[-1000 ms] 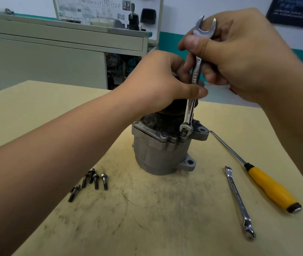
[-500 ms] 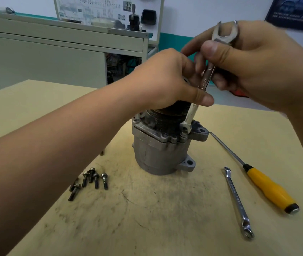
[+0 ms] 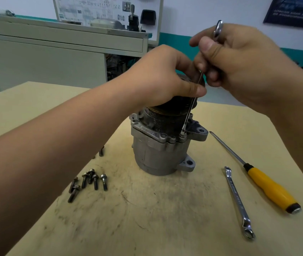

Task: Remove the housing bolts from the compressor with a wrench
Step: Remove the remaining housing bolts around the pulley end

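A grey metal compressor (image 3: 158,156) stands upright in the middle of the tan table (image 3: 147,218). My left hand (image 3: 161,80) grips its dark top pulley from above. My right hand (image 3: 239,60) pinches the upper part of a slim steel wrench (image 3: 191,106), seen edge-on. The wrench runs down and left, and its lower end sits on a housing bolt (image 3: 182,134) on the front right of the flange. Several removed bolts (image 3: 89,182) lie loose on the table left of the compressor, beside my left forearm.
A second combination wrench (image 3: 237,202) and a yellow-handled screwdriver (image 3: 269,187) lie on the table to the right of the compressor. Another small bolt (image 3: 101,151) lies near my left forearm. A grey cabinet (image 3: 54,58) stands behind the table.
My right hand has swung the top of the wrench to the right, turning it about the bolt until it shows edge-on. My left hand has kept its grip on the pulley.
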Motion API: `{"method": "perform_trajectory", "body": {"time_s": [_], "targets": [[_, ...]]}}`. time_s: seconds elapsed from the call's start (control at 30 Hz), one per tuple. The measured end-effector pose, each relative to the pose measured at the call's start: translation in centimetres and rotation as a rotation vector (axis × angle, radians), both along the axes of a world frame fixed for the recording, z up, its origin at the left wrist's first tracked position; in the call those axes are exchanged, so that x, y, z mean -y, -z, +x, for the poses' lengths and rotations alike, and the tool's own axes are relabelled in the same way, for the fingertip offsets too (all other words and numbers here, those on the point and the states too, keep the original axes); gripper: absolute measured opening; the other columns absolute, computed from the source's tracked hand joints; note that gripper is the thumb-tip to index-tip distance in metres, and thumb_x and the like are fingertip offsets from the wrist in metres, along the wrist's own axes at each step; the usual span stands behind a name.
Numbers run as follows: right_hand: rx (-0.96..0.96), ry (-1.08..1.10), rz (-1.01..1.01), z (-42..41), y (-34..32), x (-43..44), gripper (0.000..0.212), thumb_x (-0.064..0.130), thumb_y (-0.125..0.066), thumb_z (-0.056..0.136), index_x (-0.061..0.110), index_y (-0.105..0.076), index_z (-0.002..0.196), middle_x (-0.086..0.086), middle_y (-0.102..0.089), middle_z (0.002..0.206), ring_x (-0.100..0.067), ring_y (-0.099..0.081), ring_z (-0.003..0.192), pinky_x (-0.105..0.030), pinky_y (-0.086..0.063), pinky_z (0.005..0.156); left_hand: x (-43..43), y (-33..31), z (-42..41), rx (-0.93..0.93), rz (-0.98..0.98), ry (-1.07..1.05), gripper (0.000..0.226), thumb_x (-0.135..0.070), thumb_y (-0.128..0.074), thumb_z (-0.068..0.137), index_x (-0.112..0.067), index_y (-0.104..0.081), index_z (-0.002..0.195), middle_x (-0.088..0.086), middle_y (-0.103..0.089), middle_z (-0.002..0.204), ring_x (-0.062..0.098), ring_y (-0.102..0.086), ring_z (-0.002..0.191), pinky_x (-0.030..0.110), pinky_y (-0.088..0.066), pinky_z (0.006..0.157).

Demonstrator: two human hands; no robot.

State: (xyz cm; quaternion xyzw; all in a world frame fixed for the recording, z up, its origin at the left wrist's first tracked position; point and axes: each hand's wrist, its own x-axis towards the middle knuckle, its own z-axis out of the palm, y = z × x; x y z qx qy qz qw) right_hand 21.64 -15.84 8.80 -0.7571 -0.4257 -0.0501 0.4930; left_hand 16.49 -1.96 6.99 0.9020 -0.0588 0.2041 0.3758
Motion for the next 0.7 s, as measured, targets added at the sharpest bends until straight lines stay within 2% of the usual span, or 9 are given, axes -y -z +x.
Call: {"method": "perform_trajectory", "body": {"time_s": [0.13, 0.23, 0.33, 0.4, 0.47, 0.6, 0.7], "targets": [[0.037, 0.029, 0.018, -0.2, 0.1, -0.2, 0.016, 0.012, -0.04, 0.1, 0.018, -0.053, 0.107, 0.005, -0.056, 0.071, -0.002, -0.049, 0.046, -0.016, -0.041, 0.046, 0.1, 0.4, 0.4, 0.031, 0.007, -0.031, 0.019, -0.039, -0.08, 0.068, -0.03, -0.063, 0.066, -0.011, -0.066, 0.081, -0.002, -0.057, 0.077, 0.017, -0.042, 0.065], [0.054, 0.002, 0.03, -0.5, 0.3, -0.4, 0.018, 0.009, -0.039, 0.1, 0.012, -0.056, 0.104, 0.003, -0.06, 0.066, -0.006, -0.051, 0.042, -0.017, -0.04, 0.043, -0.2, 0.5, 0.4, 0.042, -0.039, -0.03, 0.021, -0.034, -0.082, 0.066, -0.021, -0.065, 0.067, -0.01, -0.066, 0.073, -0.004, -0.056, 0.065, 0.012, -0.043, 0.061], [0.056, -0.027, 0.036, -0.8, 0.2, -0.6, 0.019, 0.007, -0.039, 0.1, 0.011, -0.056, 0.093, 0.001, -0.061, 0.065, -0.007, -0.051, 0.043, -0.018, -0.042, 0.043, -0.3, 0.6, 0.3, 0.059, -0.059, -0.025, 0.028, -0.032, -0.083, 0.067, -0.018, -0.059, 0.06, -0.011, -0.056, 0.058, -0.004, -0.05, 0.052, 0.006, -0.039, 0.052], [0.049, -0.029, 0.033, -1.1, 0.1, -0.7, 0.021, 0.012, -0.04, 0.1, 0.016, -0.055, 0.087, 0.005, -0.061, 0.062, -0.005, -0.05, 0.045, -0.017, -0.041, 0.044, -0.2, 0.7, 0.3, 0.067, -0.037, -0.039, 0.03, -0.036, -0.082, 0.067, -0.019, -0.058, 0.059, -0.01, -0.057, 0.059, 0.0, -0.052, 0.056, 0.013, -0.044, 0.06], [0.072, -0.019, -0.004, -1.5, 0.1, -0.7, 0.019, 0.021, -0.043, 0.099, 0.02, -0.053, 0.083, 0.007, -0.057, 0.062, -0.002, -0.048, 0.047, -0.015, -0.041, 0.046, 0.0, 0.6, 0.1, 0.058, -0.009, -0.028, 0.026, -0.038, -0.081, 0.067, -0.019, -0.063, 0.069, -0.008, -0.064, 0.069, 0.006, -0.06, 0.068, 0.022, -0.048, 0.069], [0.117, 0.049, -0.011, -1.7, 0.3, -0.3, 0.022, 0.028, -0.044, 0.098, 0.021, -0.051, 0.079, 0.009, -0.049, 0.057, -0.001, -0.044, 0.046, -0.013, -0.039, 0.047, 0.4, 0.1, -0.5, 0.016, 0.05, -0.004, 0.02, -0.042, -0.08, 0.066, -0.03, -0.065, 0.07, -0.01, -0.068, 0.084, 0.001, -0.062, 0.08, 0.017, -0.048, 0.073], [0.105, 0.034, 0.008, -1.8, 0.3, 0.4, 0.02, 0.024, -0.042, 0.099, 0.02, -0.058, 0.087, 0.008, -0.054, 0.059, -0.002, -0.045, 0.046, -0.014, -0.038, 0.046, 0.7, -0.2, -0.7, 0.001, 0.087, -0.041, 0.023, -0.045, -0.081, 0.064, -0.027, -0.066, 0.069, -0.01, -0.065, 0.084, 0.01, -0.061, 0.088, 0.034, -0.05, 0.087]]}}
